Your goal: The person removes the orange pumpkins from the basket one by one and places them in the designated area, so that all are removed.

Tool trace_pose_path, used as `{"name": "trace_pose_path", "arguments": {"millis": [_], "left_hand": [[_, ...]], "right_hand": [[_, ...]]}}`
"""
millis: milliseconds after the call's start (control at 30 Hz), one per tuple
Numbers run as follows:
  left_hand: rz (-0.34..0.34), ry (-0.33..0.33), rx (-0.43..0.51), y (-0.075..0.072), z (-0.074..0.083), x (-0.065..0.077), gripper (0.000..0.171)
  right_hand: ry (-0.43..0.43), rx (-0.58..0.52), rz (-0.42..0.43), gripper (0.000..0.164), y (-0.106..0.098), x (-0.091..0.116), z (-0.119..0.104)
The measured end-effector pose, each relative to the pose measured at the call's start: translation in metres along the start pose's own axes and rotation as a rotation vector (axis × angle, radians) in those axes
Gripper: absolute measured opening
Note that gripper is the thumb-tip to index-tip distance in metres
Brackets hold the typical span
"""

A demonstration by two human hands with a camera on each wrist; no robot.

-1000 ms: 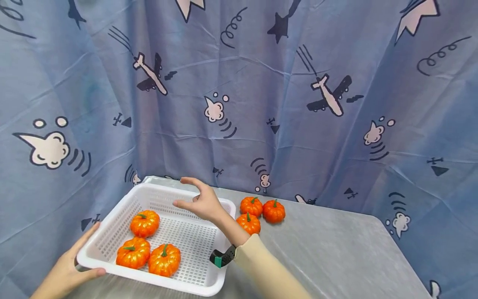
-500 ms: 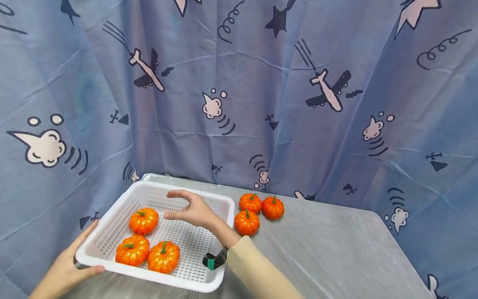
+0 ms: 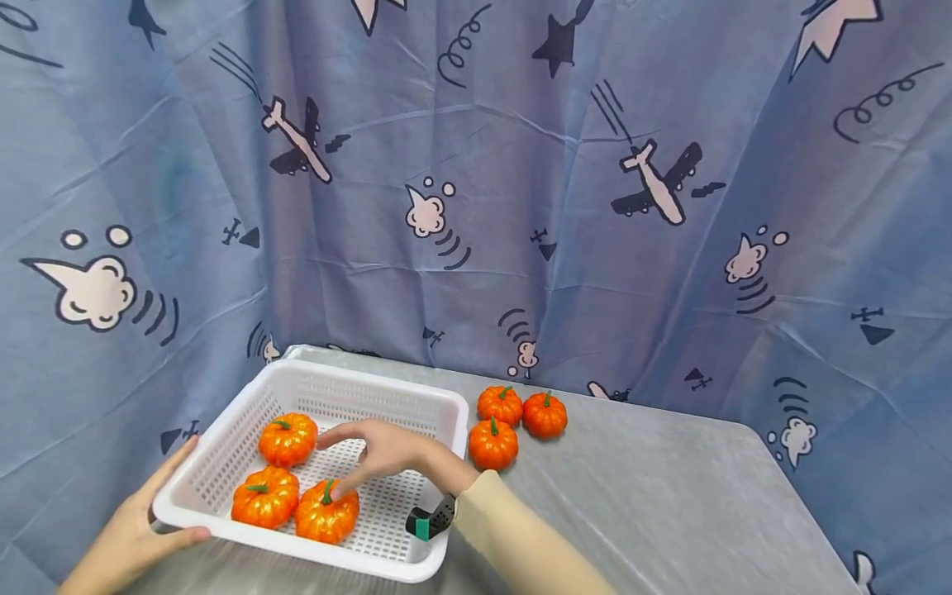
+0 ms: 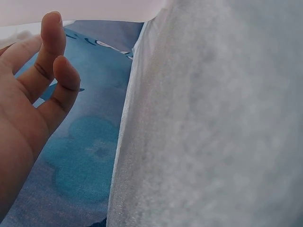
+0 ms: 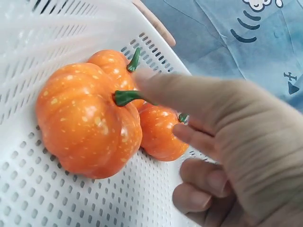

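Right hand [image 3: 387, 450] is held with fingers parted, thumb at the nearest pumpkin [image 3: 323, 516] in the basket [image 3: 372, 564], whose corner is gripped by the left hand [image 3: 134, 529]. Probably light, hard and slippery, it is best grasped round its ribbed sides.

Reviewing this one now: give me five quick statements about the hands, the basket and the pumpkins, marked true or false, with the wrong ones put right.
1. Three pumpkins sit inside the white basket. True.

2. Only one pumpkin lies outside the basket. False: three other pumpkins are clustered on the table beside it.

3. The left hand is at the basket's near-left corner. True.

4. The right hand rests on the table, away from the basket. False: the right hand reaches into the basket, close to the pumpkins there.

5. The pumpkin stems are brown. False: the stems are green.
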State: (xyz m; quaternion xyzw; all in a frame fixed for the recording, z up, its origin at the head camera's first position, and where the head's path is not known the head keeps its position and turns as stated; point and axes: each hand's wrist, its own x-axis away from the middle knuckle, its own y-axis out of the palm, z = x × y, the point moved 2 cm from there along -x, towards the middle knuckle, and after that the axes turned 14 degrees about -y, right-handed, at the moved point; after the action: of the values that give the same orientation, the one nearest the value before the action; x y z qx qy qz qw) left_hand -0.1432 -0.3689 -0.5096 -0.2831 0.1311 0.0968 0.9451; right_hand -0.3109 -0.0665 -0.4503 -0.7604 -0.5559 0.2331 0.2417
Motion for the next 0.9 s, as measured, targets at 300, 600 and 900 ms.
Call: {"name": "trace_pose_path", "arguments": {"millis": [300,600,900], "left_hand": [[-0.005,0.004,-0.001,0.000,0.000,-0.001,0.118],[-0.004,0.007,0.002,0.000,-0.001,-0.001,0.118],[0.013,0.009,-0.013,-0.002,-0.001,-0.002,0.120]], "right_hand": [[0.023,0.121,-0.191,0.082,0.008,0.001,0.005],[0.059,0.152,-0.292,0.086,0.012,0.000,0.005],[0.058,0.166,-0.294,0.085,0.013,-0.001,0.003]]}}
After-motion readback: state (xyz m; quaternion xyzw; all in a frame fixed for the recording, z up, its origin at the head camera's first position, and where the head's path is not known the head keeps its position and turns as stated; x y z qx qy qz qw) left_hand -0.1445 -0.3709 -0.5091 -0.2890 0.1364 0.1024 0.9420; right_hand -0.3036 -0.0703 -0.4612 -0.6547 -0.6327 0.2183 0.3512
